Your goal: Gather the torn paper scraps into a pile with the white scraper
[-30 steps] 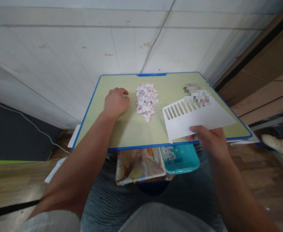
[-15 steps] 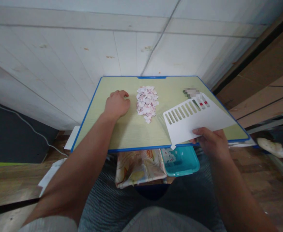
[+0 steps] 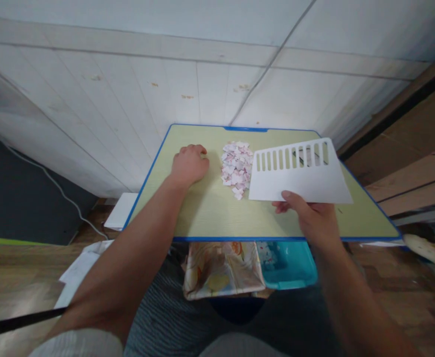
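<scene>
My right hand (image 3: 308,210) grips the lower edge of a thin white sheet with a row of slots (image 3: 295,183), thumb on top and fingers beneath. The sheet is held over the right half of the tabletop, and dark and greyish things show partly through its right slots. Just past its left edge lies a pile of small torn paper pieces (image 3: 236,166), white and pinkish. To the left of that pile my left hand (image 3: 190,162) rests palm down on the tabletop, its fingers loosely bent and a gap showing between thumb and forefinger.
The pale yellow-green tabletop (image 3: 210,218) has a blue rim and stands against a white panelled wall (image 3: 135,99). Below its front edge are a flower-patterned cloth (image 3: 222,272) and a turquoise plastic box (image 3: 291,265) with paper bits inside. Wooden furniture (image 3: 418,124) stands at right.
My right hand has levelled the slotted sheet and brought it left to the paper pile; it now covers things seen at the back right. My left hand stays in place. The view has shifted slightly.
</scene>
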The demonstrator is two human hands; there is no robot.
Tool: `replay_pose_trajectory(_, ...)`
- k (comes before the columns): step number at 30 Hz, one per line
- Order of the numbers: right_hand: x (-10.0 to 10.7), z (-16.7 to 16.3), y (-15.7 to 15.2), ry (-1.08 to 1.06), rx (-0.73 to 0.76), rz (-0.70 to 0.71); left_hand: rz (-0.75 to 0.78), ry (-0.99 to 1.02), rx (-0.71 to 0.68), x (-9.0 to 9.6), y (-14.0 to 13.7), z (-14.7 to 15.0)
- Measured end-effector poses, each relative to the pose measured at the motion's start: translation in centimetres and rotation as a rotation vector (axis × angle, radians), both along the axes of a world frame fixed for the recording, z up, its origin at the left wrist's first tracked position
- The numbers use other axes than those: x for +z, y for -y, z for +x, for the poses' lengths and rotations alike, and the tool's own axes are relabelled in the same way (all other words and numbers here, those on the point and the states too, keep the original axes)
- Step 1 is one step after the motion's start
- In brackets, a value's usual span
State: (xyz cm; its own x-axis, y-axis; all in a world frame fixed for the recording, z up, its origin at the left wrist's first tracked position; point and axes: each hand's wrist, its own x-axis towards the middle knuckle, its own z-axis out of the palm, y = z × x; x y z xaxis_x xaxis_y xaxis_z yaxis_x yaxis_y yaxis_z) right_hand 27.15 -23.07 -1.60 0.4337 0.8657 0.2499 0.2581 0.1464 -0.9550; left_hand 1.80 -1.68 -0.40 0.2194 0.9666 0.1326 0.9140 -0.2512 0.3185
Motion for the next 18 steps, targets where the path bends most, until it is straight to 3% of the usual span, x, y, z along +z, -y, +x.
replay_pose_trajectory(6,-0.6,-2.5,-1.8,0.043,0.063,0.018,0.018,0.033,-0.012,-0.4,0.0,0.2)
replay_pose_trajectory(12,-1.3,-2.4,-1.5,0.134,0.097,-0.013,0.001,0.072,0.002,-0.4,0.1,0.4)
replay_pose_trajectory(18,-0.7,-2.3,-1.0,0.07,0.072,0.041,-0.011,0.072,0.003,-0.1,0.3,0.5)
